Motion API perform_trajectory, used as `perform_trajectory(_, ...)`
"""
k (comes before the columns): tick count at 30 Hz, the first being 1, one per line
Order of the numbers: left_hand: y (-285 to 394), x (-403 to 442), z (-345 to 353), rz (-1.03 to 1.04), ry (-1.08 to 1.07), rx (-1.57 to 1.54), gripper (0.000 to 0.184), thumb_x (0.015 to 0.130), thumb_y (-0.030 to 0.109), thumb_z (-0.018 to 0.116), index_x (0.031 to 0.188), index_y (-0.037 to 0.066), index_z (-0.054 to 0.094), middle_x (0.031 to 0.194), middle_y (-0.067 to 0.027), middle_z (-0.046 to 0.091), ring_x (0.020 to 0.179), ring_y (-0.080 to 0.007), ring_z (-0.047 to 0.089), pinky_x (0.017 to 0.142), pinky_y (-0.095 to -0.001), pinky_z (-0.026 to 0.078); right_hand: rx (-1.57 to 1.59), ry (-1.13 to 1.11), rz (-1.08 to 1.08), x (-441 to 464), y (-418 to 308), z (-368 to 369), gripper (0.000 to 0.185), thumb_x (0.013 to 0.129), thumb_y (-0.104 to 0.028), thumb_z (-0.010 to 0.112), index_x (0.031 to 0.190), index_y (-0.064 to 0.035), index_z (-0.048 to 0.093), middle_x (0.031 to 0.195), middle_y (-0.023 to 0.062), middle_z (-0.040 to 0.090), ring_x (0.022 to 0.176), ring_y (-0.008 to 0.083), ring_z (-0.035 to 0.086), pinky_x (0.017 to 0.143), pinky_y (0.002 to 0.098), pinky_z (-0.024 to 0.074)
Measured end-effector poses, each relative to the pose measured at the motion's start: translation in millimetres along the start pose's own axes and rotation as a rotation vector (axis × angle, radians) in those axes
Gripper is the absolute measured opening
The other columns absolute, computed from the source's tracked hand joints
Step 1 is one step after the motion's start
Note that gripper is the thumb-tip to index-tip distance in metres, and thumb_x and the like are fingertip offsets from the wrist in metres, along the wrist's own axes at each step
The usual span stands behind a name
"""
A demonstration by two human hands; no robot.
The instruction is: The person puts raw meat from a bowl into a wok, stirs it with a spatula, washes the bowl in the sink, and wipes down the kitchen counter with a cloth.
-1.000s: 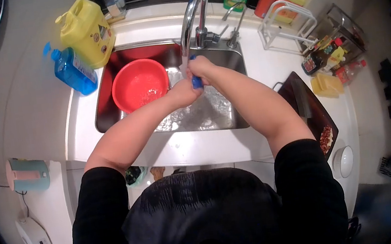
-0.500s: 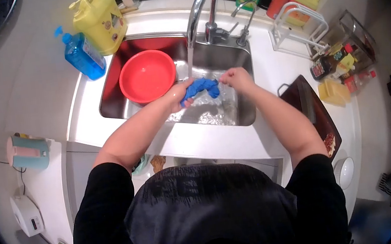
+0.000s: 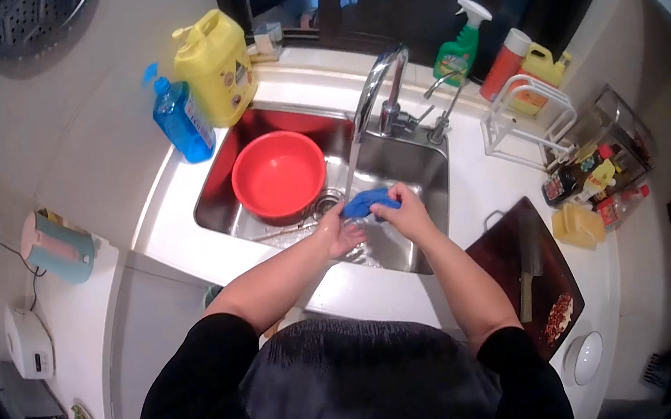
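Observation:
A crumpled blue cloth is stretched between my hands over the right part of the steel sink. My right hand is closed on the cloth's right end. With its palm turned up and fingers spread, my left hand is at the cloth's left end, the thumb against it. Water runs from the curved faucet and falls close to the cloth. A red basin sits in the left part of the sink.
Blue soap bottle and yellow jug stand behind the sink at left. To the right lie a dark cutting board with a knife and chopped food. A green spray bottle and white rack stand behind.
The view has tilted up. My left hand has let its wrap around the cloth go and spread its fingers; my right hand, earlier by the cloth's far end, now grips it.

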State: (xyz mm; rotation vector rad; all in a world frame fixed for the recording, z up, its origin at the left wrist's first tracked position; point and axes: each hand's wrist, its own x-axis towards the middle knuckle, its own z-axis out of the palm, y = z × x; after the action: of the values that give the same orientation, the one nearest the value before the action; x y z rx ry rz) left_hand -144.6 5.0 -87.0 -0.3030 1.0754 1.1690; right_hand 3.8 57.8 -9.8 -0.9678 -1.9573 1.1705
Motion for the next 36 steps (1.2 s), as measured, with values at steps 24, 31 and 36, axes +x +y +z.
perform_trajectory(24, -52.2, -93.1, -95.6, 1.156, -0.489, 1.864, 0.050, 0.069, 0.017, 0.060, 0.114, 0.002, 0.044, 0.129, -0.0177, 0.035, 0.119, -0.0335, 0.032, 0.098, -0.0457, 0.026, -0.228, 0.131, 0.130, 134.0, 153.0, -48.3, 0.039, 0.073, -0.017, 0.058, 0.108, -0.0009, 0.051, 0.109, 0.0179, 0.050, 0.103, 0.0285, 0.047, 0.090, 0.0347, 0.0364)
perform_trajectory(31, 90.6, -119.8, -308.9, 1.242, 0.901, 1.909, 0.049, 0.078, 0.015, 0.046, 0.123, -0.002, 0.036, 0.127, -0.0213, 0.036, 0.117, -0.0375, 0.033, 0.099, -0.0445, 0.022, 0.107, 0.362, 0.429, 176.6, 63.6, -51.9, 0.060, 0.068, -0.007, 0.050, 0.123, 0.0062, 0.033, 0.117, 0.0240, 0.044, 0.110, 0.0311, 0.043, 0.089, 0.0324, 0.0349)
perform_trajectory(36, 204.6, -68.6, -316.8, 1.112, 1.038, 1.926, 0.042, 0.084, 0.018, 0.039, 0.120, -0.003, 0.039, 0.128, -0.0207, 0.035, 0.120, -0.0357, 0.030, 0.099, -0.0416, 0.025, -0.611, 0.065, -0.056, 179.0, 89.6, -47.8, 0.070, 0.066, -0.005, 0.045, 0.130, 0.0032, 0.020, 0.131, 0.0251, 0.028, 0.122, 0.0324, 0.029, 0.100, 0.0317, 0.0255)
